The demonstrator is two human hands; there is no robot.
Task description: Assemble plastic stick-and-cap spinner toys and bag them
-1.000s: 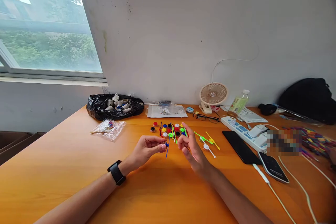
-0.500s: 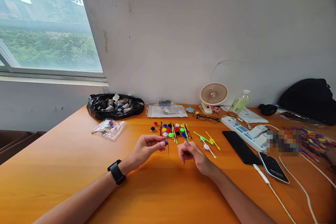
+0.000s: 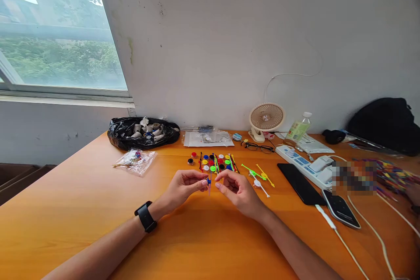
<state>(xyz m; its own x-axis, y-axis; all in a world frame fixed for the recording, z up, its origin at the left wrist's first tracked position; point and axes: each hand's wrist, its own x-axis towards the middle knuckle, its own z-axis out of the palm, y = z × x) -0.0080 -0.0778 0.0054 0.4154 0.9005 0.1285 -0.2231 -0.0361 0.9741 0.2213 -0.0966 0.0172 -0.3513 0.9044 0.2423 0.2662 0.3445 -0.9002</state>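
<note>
My left hand (image 3: 183,186) pinches a small blue stick with a round cap (image 3: 209,182) just above the orange table (image 3: 82,210); the stick hangs down from the fingertips. My right hand (image 3: 238,190) hovers right beside it, thumb and forefinger slightly apart and close to the stick, with nothing seen in them. Behind both hands lies a cluster of coloured caps and sticks (image 3: 216,162). Green, yellow and white capped sticks (image 3: 259,176) lie to the right of the cluster. A black watch (image 3: 145,215) is on my left wrist.
A black bag of spools (image 3: 142,133) and a clear packet (image 3: 136,159) sit at the back left. To the right are a small fan (image 3: 265,118), bottle (image 3: 298,129), glasses (image 3: 259,146), power strip (image 3: 303,164), two phones (image 3: 297,177) with cables, and a black backpack (image 3: 387,124).
My right hand came down from an open, raised pose and moved left until its fingertips are next to the blue stick. My left hand stayed put, still holding the stick.
</note>
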